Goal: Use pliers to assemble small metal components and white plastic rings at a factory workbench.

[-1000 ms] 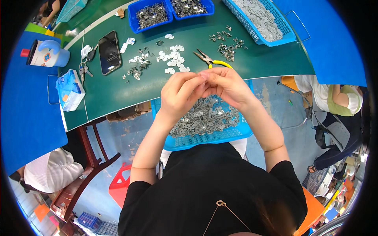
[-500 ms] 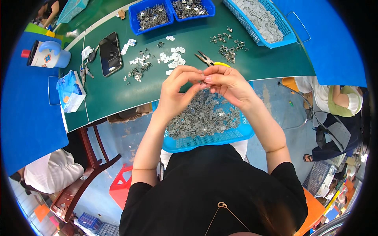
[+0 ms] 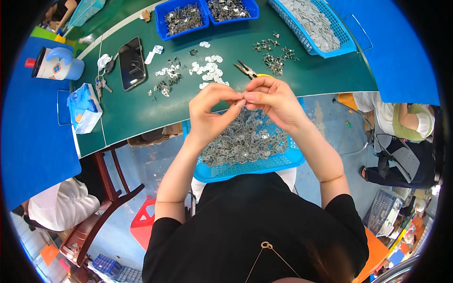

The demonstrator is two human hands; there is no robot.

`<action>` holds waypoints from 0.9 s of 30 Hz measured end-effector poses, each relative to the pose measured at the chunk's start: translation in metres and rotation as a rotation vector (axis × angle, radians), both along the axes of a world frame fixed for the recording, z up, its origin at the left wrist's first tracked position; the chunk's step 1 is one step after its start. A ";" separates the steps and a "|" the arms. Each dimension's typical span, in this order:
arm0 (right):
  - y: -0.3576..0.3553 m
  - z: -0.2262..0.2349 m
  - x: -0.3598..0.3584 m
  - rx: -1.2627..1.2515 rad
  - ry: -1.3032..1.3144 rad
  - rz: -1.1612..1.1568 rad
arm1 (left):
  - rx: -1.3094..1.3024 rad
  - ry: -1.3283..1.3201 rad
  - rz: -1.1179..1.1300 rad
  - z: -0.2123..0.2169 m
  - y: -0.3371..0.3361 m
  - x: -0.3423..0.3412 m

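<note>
Now, left hand (image 3: 211, 113): fingertips pinching a small metal part (image 3: 241, 100).
Right hand (image 3: 272, 100): pinching the same part, above the blue basket (image 3: 245, 167).

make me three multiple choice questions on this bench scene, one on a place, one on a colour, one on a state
1. Where does the phone lie?
A. on the green table, left of the hands
B. in the basket on the lap
C. on the floor

2. What colour is the basket of small metal parts on the person's lap?
A. red
B. blue
C. white

3. How are the two hands?
A. resting flat on the table
B. far apart, each in a bin
C. raised together, fingertips meeting over the basket

Answers:
1 A, the dark phone sits on the green top near the keys.
2 B, its mesh wall is blue.
3 C, the left hand and right hand pinch at one spot above the basket; any part between the fingers is too small to make out.
</note>
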State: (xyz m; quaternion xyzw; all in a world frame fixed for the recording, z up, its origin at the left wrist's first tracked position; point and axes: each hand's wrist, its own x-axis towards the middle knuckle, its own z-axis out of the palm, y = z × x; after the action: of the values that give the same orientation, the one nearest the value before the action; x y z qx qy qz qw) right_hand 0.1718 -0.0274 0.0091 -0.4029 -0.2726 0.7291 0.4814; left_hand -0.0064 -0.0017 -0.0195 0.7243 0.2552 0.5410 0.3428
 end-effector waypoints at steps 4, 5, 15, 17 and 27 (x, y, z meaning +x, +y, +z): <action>-0.005 0.004 -0.008 0.292 -0.194 -0.069 | -0.834 -0.323 -0.190 0.004 -0.010 0.002; -0.007 0.004 -0.011 0.466 -0.345 -0.122 | -0.835 -0.324 -0.188 0.007 -0.009 0.001; 0.004 0.002 0.007 1.779 -1.039 -0.048 | -1.697 -0.648 -1.003 -0.005 0.001 -0.009; 0.001 0.000 0.006 1.676 -1.048 -0.018 | -1.790 -0.742 -1.139 -0.004 -0.003 -0.007; 0.000 0.010 0.006 -0.024 -0.072 0.079 | 0.355 0.295 0.044 0.002 -0.002 -0.003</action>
State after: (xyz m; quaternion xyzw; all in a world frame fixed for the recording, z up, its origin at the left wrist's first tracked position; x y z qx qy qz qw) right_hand 0.1774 -0.0278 0.0192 -0.4237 -0.2967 0.7358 0.4370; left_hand -0.0090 -0.0037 -0.0179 0.8387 0.2190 0.4731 0.1572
